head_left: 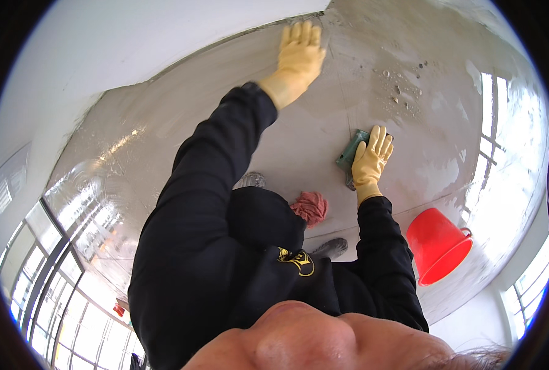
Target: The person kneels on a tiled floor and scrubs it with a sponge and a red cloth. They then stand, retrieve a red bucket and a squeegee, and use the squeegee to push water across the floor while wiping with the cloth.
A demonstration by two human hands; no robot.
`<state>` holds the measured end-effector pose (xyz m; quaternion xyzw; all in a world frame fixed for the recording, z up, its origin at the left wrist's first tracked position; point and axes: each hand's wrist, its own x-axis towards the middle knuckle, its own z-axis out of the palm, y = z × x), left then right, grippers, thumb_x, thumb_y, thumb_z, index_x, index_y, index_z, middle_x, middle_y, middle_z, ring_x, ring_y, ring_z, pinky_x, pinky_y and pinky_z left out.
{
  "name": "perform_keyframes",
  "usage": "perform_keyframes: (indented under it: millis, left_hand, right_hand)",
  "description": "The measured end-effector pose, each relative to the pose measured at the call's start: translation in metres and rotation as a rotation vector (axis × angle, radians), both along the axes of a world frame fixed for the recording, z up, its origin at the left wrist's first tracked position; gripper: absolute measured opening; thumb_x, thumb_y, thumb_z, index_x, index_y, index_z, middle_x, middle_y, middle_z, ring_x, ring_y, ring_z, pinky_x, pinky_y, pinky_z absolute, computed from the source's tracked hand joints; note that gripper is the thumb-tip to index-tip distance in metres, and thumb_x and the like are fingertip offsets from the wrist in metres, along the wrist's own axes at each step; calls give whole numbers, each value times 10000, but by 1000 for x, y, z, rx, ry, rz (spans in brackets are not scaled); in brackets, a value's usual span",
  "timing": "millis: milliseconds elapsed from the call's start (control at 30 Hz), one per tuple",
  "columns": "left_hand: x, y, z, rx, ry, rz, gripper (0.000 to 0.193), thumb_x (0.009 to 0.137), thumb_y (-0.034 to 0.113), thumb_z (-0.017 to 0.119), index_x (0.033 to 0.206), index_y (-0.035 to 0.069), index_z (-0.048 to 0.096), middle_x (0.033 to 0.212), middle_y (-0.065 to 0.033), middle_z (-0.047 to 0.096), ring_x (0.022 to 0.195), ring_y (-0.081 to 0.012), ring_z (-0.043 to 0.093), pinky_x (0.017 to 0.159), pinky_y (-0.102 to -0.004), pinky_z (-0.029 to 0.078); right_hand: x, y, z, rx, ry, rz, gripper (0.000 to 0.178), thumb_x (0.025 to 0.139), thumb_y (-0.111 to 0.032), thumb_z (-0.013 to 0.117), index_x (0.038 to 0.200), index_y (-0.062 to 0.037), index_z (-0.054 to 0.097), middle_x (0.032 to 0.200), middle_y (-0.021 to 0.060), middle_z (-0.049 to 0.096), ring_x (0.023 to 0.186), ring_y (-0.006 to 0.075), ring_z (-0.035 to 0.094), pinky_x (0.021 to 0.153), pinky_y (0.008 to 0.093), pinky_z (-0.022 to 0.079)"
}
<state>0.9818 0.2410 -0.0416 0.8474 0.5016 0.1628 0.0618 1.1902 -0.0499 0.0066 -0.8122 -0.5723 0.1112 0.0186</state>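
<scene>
My left hand (300,58), in a yellow rubber glove, reaches far forward over the wet grey floor, close to the foot of the white wall. Its fingers are stretched out, slightly blurred, and nothing shows in them. My right hand (372,161), gloved the same way, lies over a green block-shaped object (349,151) on the floor. The fingers extend flat across it and the thumb rests along its side. Part of this object is hidden beneath the glove, so its exact kind is unclear. A crumpled pink cloth (311,208) lies between my feet.
A red bucket (433,240) stands right of my right forearm, appearing tilted. Several foamy spots and small puddles (401,92) dot the floor ahead. The white wall (182,34) bounds the floor on the left. My shoes (331,248) are on the wet floor near the cloth.
</scene>
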Motion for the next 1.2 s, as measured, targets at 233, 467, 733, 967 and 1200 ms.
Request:
perform_keyframes:
  millis: [233, 467, 733, 967, 1200]
  left_hand:
    - [-66, -5, 44, -131, 114, -195, 628, 1108, 440, 587, 1593, 50, 506, 1668, -207, 492, 1559, -413, 430, 1299, -548, 309]
    - [-46, 26, 25, -95, 135, -351, 615, 1114, 395, 566, 1633, 82, 465, 1713, -149, 460, 1590, -354, 401, 1349, -504, 233]
    - [-28, -18, 14, -42, -73, -570, 623, 1084, 389, 621, 1610, 75, 505, 1641, -180, 524, 1555, -375, 433, 1321, -530, 284]
    - [-190, -74, 21, -63, 80, 17, 602, 1047, 365, 647, 1550, 44, 561, 1600, -217, 552, 1534, -460, 440, 1298, -590, 301]
    - [-211, -85, 7, -78, -30, 70, 603, 1045, 345, 637, 1545, 16, 566, 1627, -255, 518, 1560, -472, 408, 1307, -585, 278]
  right_hand:
    - [4, -3, -2, -8, -5, 10, 650, 1111, -343, 521, 1683, -68, 383, 1768, 182, 342, 1626, 476, 270, 1346, 580, 162]
    - [-3, 1, -12, -51, 7, -77, 680, 1102, -381, 515, 1692, -73, 377, 1781, 177, 322, 1642, 461, 241, 1354, 594, 93]
    - [-29, 5, 15, -38, 85, -152, 777, 1081, -437, 597, 1692, -21, 354, 1753, 245, 335, 1625, 492, 261, 1359, 561, 137]
    - [-144, 5, 25, -345, 297, 98, 1045, 918, -588, 775, 1703, -48, 347, 1790, 196, 276, 1670, 452, 162, 1359, 599, 125]
    - [-134, 90, 34, -210, 279, 587, 1084, 809, -509, 883, 1708, -184, 371, 1788, 95, 299, 1644, 386, 229, 1344, 535, 189]
